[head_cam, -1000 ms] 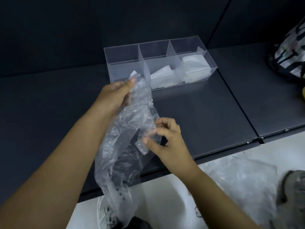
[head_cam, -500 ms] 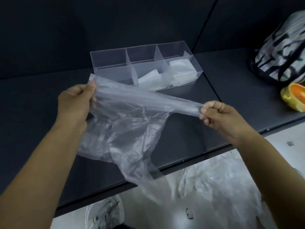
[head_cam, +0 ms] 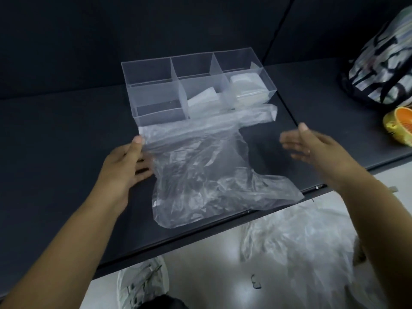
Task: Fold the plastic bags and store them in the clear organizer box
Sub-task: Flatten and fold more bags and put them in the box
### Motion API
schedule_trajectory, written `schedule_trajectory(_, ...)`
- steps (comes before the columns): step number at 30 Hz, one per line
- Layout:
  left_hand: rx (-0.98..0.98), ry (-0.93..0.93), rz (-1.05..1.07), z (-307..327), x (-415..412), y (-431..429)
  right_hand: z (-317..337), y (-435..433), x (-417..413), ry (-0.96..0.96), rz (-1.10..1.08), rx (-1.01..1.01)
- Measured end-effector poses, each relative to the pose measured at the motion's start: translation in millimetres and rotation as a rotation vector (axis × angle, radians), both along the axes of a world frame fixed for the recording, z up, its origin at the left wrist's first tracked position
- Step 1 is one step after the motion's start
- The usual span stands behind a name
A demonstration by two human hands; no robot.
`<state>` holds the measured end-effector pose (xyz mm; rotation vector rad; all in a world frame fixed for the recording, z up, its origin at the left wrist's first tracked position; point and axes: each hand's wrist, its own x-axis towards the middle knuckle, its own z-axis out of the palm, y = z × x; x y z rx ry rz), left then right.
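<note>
A clear, crinkled plastic bag (head_cam: 207, 170) lies spread on the dark table (head_cam: 55, 152), its top edge against the front of the clear organizer box (head_cam: 156, 94). My left hand (head_cam: 124, 166) pinches the bag's upper left corner between thumb and fingers. Off to the bag's right hovers my right hand (head_cam: 312, 146), fingers straight, touching nothing. The box has several compartments; folded white bags (head_cam: 247, 90) sit in its front middle and front right compartments.
A patterned bag (head_cam: 383, 63) and an orange-and-yellow object (head_cam: 401, 126) sit at the table's right end. More clear plastic bags (head_cam: 301, 248) lie on the pale floor below the table edge, beside a white shoe (head_cam: 142, 284).
The bag, stretched in the air between both hands before, now lies on the table. My right hand has let go of its end and pulled away to the right.
</note>
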<state>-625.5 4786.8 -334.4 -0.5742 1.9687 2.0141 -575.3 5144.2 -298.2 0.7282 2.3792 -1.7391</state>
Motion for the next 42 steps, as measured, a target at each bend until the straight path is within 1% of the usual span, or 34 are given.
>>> schedule_trajectory(3, 0.076, -0.099, -0.002, -2, 27, -8, -1, -1, 50, -0.103, -0.059, 0.04)
schedule_trajectory(6, 0.042, -0.177, -0.078, -4, 52, -9, -3, -13, 84, -0.177, -0.136, -0.012)
schedule_trajectory(11, -0.049, -0.229, -0.148, -2, 71, -8, -8, -48, 84, -0.129, -0.241, -0.032)
schedule_trajectory(13, -0.078, -0.24, -0.164, -4, 72, -9, -12, -56, 75, -0.102, -0.277, 0.007)
schedule_trajectory(15, -0.098, -0.238, -0.151, -10, 74, -9, -17, -59, 68, -0.085, -0.286, 0.066)
schedule_trajectory(16, -0.108, -0.23, -0.135, -13, 75, -10, -20, -59, 67, -0.081, -0.304, 0.064)
schedule_trajectory(18, -0.128, -0.201, -0.087, -19, 76, -13, -24, -54, 66, -0.085, -0.402, -0.011)
schedule_trajectory(20, -0.148, -0.161, -0.032, -23, 78, -15, -25, -47, 68, -0.082, -0.551, -0.114)
schedule_trajectory(22, -0.191, -0.121, -0.026, -25, 81, -15, -26, -42, 70, -0.078, -0.647, -0.177)
schedule_trajectory(24, -0.251, -0.102, -0.082, -23, 84, -14, -29, -38, 72, -0.109, -0.658, -0.149)
schedule_trajectory(25, -0.276, -0.102, -0.126, -20, 85, -14, -31, -37, 73, -0.135, -0.652, -0.096)
schedule_trajectory(26, -0.302, -0.11, -0.176, -17, 86, -15, -31, -36, 73, -0.162, -0.641, -0.002)
schedule_trajectory(27, -0.348, -0.119, -0.233, -14, 87, -16, -31, -35, 74, -0.191, -0.619, 0.147)
schedule_trajectory(29, -0.54, -0.069, -0.326, -8, 86, -18, -29, -40, 72, -0.207, -0.573, 0.533)
schedule_trajectory(30, -0.653, 0.016, -0.317, -6, 85, -17, -26, -48, 69, -0.137, -0.549, 0.687)
schedule_trajectory(31, -0.754, 0.151, -0.277, -3, 84, -14, -23, -61, 64, -0.014, -0.505, 0.776)
schedule_trajectory(32, -0.831, 0.317, -0.241, 0, 82, -9, -20, -79, 58, 0.119, -0.42, 0.799)
schedule_trajectory(33, -0.879, 0.464, -0.24, 1, 80, -1, -19, -102, 52, 0.226, -0.287, 0.782)
schedule_trajectory(34, -0.919, 0.566, -0.278, -1, 77, 7, -19, -128, 45, 0.295, -0.116, 0.738)
schedule_trajectory(35, -0.952, 0.623, -0.352, -5, 74, 14, -21, -155, 39, 0.333, 0.074, 0.683)
schedule_trajectory(36, -0.99, 0.63, -0.45, -10, 71, 19, -24, -180, 34, 0.354, 0.256, 0.628)
schedule_trajectory(38, -1.125, 0.545, -0.661, -23, 69, 21, -37, -215, 27, 0.342, 0.525, 0.584)
schedule_trajectory(40, -1.273, 0.498, -0.763, -37, 67, 14, -56, -220, 24, 0.249, 0.644, 0.704)
schedule_trajectory(42, -1.324, 0.48, -0.768, -43, 66, 9, -71, -199, 26, 0.163, 0.655, 0.902)
